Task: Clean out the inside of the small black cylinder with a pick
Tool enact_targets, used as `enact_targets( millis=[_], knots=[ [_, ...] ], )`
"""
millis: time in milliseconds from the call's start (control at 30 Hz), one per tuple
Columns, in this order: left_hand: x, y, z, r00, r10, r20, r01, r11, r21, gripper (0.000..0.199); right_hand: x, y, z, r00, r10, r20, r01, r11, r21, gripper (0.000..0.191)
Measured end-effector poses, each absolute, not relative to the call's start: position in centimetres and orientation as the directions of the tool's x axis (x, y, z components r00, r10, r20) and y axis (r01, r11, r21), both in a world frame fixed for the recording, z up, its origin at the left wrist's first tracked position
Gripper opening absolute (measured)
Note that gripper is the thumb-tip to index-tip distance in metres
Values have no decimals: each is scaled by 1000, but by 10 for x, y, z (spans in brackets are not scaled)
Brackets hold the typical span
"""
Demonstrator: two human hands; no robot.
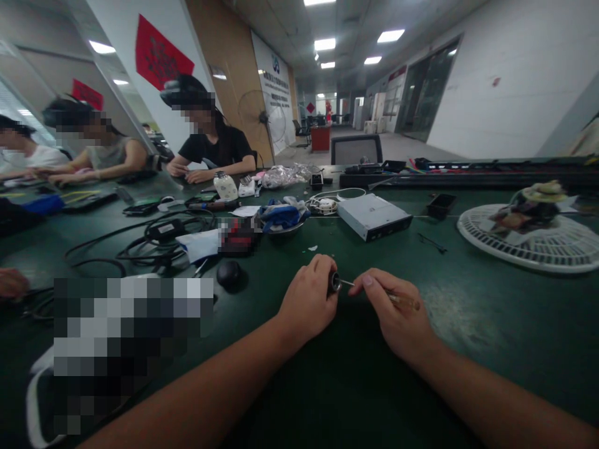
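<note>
Near the middle of the green table (477, 318), my left hand (309, 299) is closed around a small dark cylindrical part (334, 282), its ring-shaped open end turned to the right. My right hand (397, 308) grips a thin screwdriver (406, 301) by its yellowish translucent handle. The metal shaft points left, and its tip is at the open end of the part; whether it touches cannot be made out. My left fingers hide most of the part.
A black mouse (229, 274) lies left of my left hand. Beyond are a silver disc drive (373, 215), blue-grey gloves (283, 215) and cables (163, 231). A white fan grille (528, 237) is at right. Several people sit at the left; a hand (13, 284) shows at the left edge.
</note>
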State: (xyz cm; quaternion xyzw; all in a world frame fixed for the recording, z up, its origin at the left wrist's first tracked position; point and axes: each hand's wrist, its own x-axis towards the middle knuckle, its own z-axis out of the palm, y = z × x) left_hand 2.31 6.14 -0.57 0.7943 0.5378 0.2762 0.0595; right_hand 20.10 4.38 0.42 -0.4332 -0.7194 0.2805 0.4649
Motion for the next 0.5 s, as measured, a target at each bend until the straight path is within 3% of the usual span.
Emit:
enact_targets(
  millis=[200,367,500],
  knots=[
    [22,60,-4,291,884,365,797,-435,419,21,200,46,3,-212,908,363,382,418,-824,35],
    [22,60,-6,270,891,366,801,-418,428,24,202,44,2,-266,877,400,246,463,-851,36],
    [22,61,-7,263,895,360,799,-411,439,23,199,45,1,-232,896,378,299,435,-849,33]
  ],
)
